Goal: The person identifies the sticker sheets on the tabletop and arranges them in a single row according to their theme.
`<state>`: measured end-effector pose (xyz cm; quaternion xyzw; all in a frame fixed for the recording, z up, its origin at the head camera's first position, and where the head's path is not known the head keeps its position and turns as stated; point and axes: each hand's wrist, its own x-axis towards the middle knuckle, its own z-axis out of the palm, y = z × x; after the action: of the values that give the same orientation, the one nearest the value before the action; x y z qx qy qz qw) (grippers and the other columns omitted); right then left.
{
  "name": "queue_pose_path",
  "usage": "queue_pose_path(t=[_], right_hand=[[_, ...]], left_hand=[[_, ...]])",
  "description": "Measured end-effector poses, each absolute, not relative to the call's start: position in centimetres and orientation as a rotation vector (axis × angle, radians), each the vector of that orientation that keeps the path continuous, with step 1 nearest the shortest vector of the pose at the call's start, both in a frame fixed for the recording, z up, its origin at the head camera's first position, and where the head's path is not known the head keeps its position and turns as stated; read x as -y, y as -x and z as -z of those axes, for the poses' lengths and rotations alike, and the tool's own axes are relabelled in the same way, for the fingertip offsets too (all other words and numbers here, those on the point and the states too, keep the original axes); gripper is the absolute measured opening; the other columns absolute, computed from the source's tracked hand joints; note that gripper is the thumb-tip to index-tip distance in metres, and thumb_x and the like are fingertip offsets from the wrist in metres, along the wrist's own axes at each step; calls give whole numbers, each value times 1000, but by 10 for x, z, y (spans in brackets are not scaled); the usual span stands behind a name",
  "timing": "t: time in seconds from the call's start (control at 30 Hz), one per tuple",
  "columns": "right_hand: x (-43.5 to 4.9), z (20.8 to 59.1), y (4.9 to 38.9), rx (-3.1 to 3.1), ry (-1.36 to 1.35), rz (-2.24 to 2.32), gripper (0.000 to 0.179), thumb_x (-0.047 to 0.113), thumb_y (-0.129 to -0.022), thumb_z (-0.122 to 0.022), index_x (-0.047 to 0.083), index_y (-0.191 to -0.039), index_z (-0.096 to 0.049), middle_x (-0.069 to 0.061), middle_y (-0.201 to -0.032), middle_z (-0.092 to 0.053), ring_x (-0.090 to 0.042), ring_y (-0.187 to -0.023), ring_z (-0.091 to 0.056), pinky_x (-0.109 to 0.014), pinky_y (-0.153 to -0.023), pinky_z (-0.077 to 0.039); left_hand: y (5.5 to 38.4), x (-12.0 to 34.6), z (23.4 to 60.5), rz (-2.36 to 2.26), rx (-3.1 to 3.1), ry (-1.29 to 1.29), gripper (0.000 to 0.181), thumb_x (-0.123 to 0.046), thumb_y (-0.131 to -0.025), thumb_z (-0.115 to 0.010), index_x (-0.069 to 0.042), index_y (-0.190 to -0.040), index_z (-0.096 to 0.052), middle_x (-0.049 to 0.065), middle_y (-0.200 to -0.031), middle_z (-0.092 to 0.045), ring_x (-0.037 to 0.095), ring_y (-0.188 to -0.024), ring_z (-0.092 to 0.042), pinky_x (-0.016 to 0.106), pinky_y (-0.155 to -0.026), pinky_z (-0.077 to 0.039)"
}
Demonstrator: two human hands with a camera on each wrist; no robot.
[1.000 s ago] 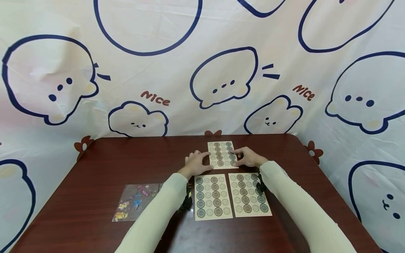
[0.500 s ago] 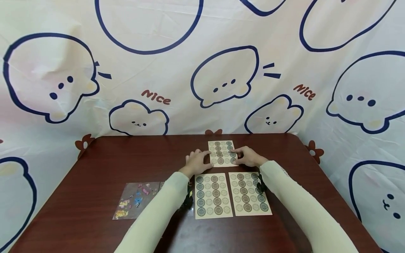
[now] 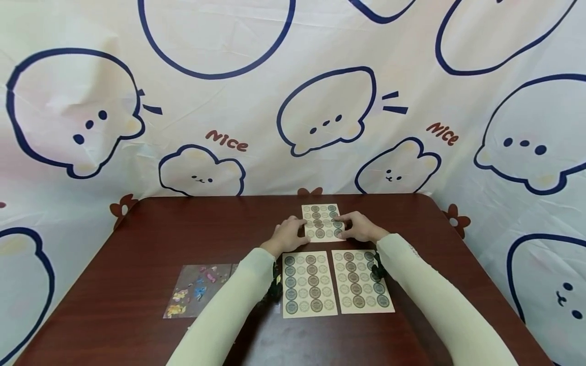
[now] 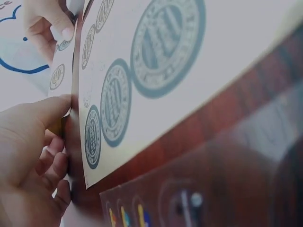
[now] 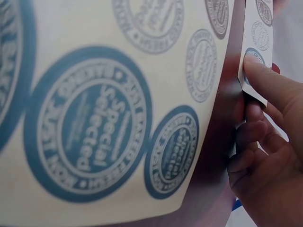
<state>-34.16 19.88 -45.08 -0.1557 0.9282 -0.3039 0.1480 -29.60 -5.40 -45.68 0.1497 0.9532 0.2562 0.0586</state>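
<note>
A cream sheet of round stickers (image 3: pixel 319 223) lies at the far middle of the table, between both hands. My left hand (image 3: pixel 287 235) holds its left side, the thumb at the near corner and a finger farther up the edge. On the right side, my right hand (image 3: pixel 359 227) pinches the sheet; in the right wrist view the thumb (image 5: pixel 265 78) lies on top and the other fingers curl below the edge. Nearer the body lie two similar sticker sheets side by side, a left one (image 3: pixel 302 281) and a right one (image 3: pixel 354 279), the latter partly covered by the right wrist.
A clear plastic sheet with small colourful stickers (image 3: pixel 200 290) lies at the left, partly under the left forearm. The dark reddish-brown table (image 3: pixel 123 284) meets a cloth backdrop (image 3: pixel 256 117) with cartoon outlines at its far and side edges.
The far sticker sheet has shifted very slightly away from the two near sheets. My left hand's fingers have moved a little; both hands stay at its sides.
</note>
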Motion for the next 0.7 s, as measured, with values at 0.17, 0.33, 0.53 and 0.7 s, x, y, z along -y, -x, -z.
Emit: queue_pose_path(t=[0.17,0.33,0.53,0.7], right_hand=[[-199,450,341,-2663,451,889,59,12,-89,-77,9,-145,-56,-13,-112,-68,-19,-85,-57,-32,-78,-46],[-199,450,342,-2658,460,893,60,12,-89,-77,9,-145,-56,-13,-110,-68,-18,-84,-58,-31,-77,-47],[-199,449,342,-2657,458,888,60,12,-89,-78,9,-145,-56,-14,-117,-68,-19,-87,-58,-32,-79,-47],[-199,450,342,-2661,476,879,61,12,-89,-77,8,-146,-55,-12,-112,-67,-19,-88,-58,-32,-80,-47]], left_hand=[[296,51,458,-889,-2853,-431,56,-27,-96,-71,-11,-147,-54,13,-141,-57,31,-130,-55,55,-110,-37],[296,51,458,-1018,-2815,-387,55,-22,-94,-73,-13,-145,-56,10,-135,-63,30,-127,-58,54,-110,-34],[297,51,457,-1061,-2793,-380,56,-19,-92,-75,-12,-144,-57,8,-123,-68,28,-114,-63,50,-103,-35],[296,51,456,-1080,-2786,-364,55,-20,-91,-76,-12,-143,-58,7,-121,-68,27,-111,-63,52,-105,-34]])
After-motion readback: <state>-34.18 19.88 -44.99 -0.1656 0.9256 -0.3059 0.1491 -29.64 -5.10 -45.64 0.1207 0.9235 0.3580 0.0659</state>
